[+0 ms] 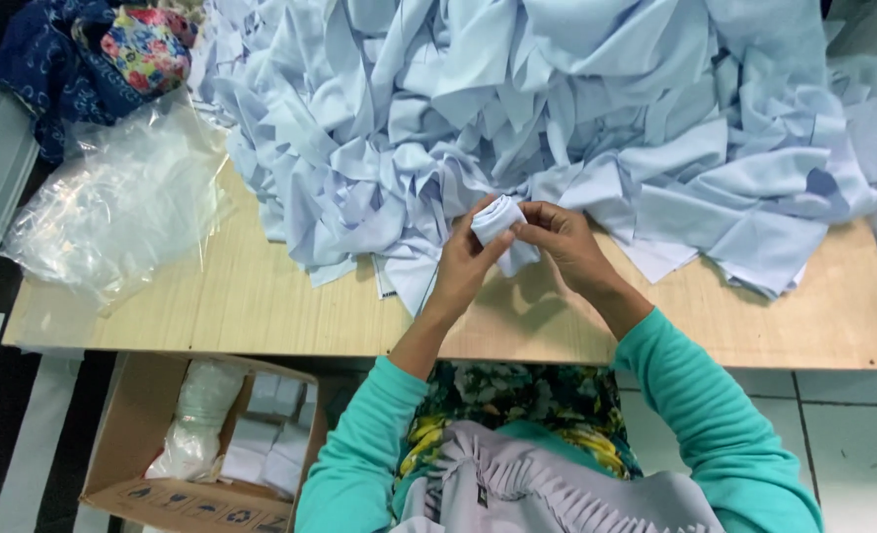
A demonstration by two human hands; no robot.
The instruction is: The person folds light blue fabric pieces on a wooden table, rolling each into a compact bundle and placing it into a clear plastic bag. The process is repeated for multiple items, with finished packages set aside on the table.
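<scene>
**stitchwatcher:** Only the head view to go on. Using the wooden table (261, 296) as the anchor: the left hand (463, 262) and right hand (562, 242) meet just above its near-middle, both closed around one small pale blue fabric piece (502, 225). The fingers are curled in narrow and pinch it from either side, so it sits bunched between the two hands, off the tabletop, touching the front of the big pile of pale blue fabric pieces (557, 109).

**bench_lurker:** Why up in the air like that, though?

**stitchwatcher:** My guess is that holding it raised keeps it apart from the pile, which covers the far half of the table, and two-sided pinching keeps the folds from springing open. Can't tell how tidy the fold is; the fingers hide most of it.

**bench_lurker:** And the rest of the place?

**stitchwatcher:** The tabletop is light wood grain, bare along the near edge. A crumpled clear plastic bag (113, 207) lies on the table's left end, with a dark blue floral cloth bundle (93, 49) at the far left corner. Under the table's left side stands an open cardboard box (137, 434), which holds folded pale pieces and a plastic wrap. Below the right side is white tiled floor (833, 424). The person wears teal sleeves (695, 395).
</scene>
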